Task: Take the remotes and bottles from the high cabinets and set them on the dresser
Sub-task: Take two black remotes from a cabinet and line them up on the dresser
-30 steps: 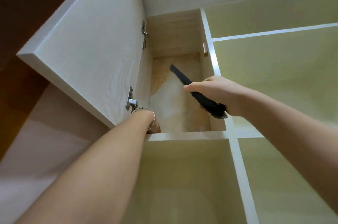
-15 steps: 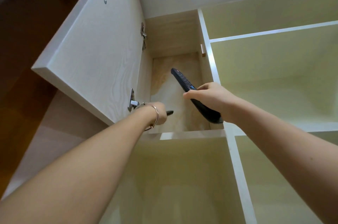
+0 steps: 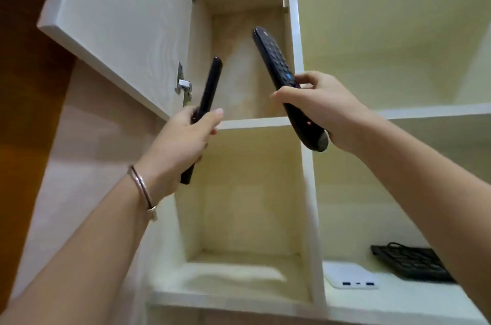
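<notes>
Hands, left (image 3: pixel 183 144), right (image 3: pixel 326 106), gripping remotes (image 3: pixel 276 64)

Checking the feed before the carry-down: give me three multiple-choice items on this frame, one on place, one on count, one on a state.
1. Where does the black keyboard lie?
A. lower right shelf
B. upper cabinet
C. in a hand

2. How many remotes are held?
A. one
B. two
C. three

3. The cabinet door is:
A. shut
B. open
C. missing

Answers: 1 A, it lies beside the white box. 2 B, the left hand grips the slim remote and the right hand the buttoned remote. 3 B, it is swung out left on its hinges.
</notes>
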A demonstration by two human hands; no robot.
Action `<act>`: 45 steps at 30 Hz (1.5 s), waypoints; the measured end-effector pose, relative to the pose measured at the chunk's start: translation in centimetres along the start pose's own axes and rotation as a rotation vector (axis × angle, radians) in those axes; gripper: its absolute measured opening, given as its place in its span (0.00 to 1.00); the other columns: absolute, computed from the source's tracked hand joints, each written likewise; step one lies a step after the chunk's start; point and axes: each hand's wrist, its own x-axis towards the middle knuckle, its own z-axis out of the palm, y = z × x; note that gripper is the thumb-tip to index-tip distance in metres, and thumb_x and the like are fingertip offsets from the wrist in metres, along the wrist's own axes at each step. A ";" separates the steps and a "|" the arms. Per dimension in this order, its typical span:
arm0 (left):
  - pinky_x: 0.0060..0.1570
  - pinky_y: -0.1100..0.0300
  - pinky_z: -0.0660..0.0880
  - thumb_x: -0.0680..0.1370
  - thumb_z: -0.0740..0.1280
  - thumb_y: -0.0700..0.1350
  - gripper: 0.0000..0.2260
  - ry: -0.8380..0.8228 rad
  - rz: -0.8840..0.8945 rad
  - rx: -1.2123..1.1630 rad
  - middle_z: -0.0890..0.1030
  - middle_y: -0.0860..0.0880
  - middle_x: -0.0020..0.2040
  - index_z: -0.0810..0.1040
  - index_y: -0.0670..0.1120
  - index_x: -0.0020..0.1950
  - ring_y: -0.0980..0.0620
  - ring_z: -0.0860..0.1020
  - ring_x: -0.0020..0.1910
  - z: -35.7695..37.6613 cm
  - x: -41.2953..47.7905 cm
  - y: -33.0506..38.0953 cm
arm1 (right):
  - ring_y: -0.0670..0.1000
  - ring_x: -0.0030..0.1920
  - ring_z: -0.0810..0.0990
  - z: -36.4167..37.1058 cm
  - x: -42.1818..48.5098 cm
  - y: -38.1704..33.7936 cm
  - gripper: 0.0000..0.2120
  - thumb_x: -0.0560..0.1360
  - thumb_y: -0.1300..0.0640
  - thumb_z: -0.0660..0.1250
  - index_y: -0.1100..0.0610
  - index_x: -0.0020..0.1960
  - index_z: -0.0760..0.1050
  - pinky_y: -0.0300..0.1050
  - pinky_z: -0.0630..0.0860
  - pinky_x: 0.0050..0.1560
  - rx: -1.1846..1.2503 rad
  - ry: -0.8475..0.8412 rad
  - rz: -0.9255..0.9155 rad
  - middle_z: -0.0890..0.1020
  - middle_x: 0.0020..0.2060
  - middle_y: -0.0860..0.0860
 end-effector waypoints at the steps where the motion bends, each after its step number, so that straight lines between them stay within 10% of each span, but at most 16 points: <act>1: 0.32 0.62 0.64 0.77 0.62 0.49 0.06 -0.013 -0.030 -0.038 0.71 0.53 0.35 0.71 0.50 0.41 0.56 0.67 0.30 0.1 -1.4 -0.3 | 0.48 0.36 0.75 -0.3 -1.5 0.4 0.13 0.69 0.54 0.70 0.51 0.52 0.72 0.41 0.71 0.37 0.002 -0.004 0.018 0.78 0.40 0.49; 13: 0.26 0.60 0.62 0.74 0.63 0.38 0.02 -0.620 -0.579 -0.125 0.68 0.53 0.23 0.75 0.44 0.44 0.53 0.64 0.24 1.9 -25.8 -10.1 | 0.40 0.44 0.77 -6.2 -32.1 6.0 0.22 0.69 0.55 0.72 0.46 0.59 0.68 0.37 0.73 0.39 -0.303 0.099 0.591 0.75 0.43 0.38; 24: 0.33 0.58 0.65 0.67 0.70 0.44 0.11 -1.456 -0.860 -0.069 0.72 0.49 0.32 0.73 0.44 0.46 0.51 0.71 0.31 3.7 -52.9 -8.9 | 0.46 0.43 0.77 -9.5 -67.6 -4.0 0.21 0.69 0.60 0.72 0.49 0.56 0.66 0.36 0.70 0.36 -0.457 0.656 1.421 0.73 0.44 0.39; 29: 0.40 0.57 0.71 0.68 0.71 0.48 0.10 -1.779 -0.702 0.005 0.80 0.47 0.44 0.72 0.51 0.45 0.45 0.80 0.44 6.2 -62.8 -4.5 | 0.45 0.40 0.77 -9.6 -79.5 -12.5 0.19 0.70 0.60 0.71 0.51 0.57 0.70 0.38 0.69 0.35 -0.518 1.000 1.658 0.74 0.42 0.42; 45: 0.30 0.58 0.63 0.70 0.71 0.43 0.12 -2.281 0.078 -0.059 0.74 0.48 0.34 0.72 0.43 0.48 0.47 0.71 0.32 14.9 -90.6 20.8 | 0.45 0.37 0.77 -11.9 -103.4 -34.9 0.23 0.68 0.60 0.72 0.56 0.61 0.70 0.38 0.69 0.33 -0.568 1.766 2.010 0.76 0.39 0.43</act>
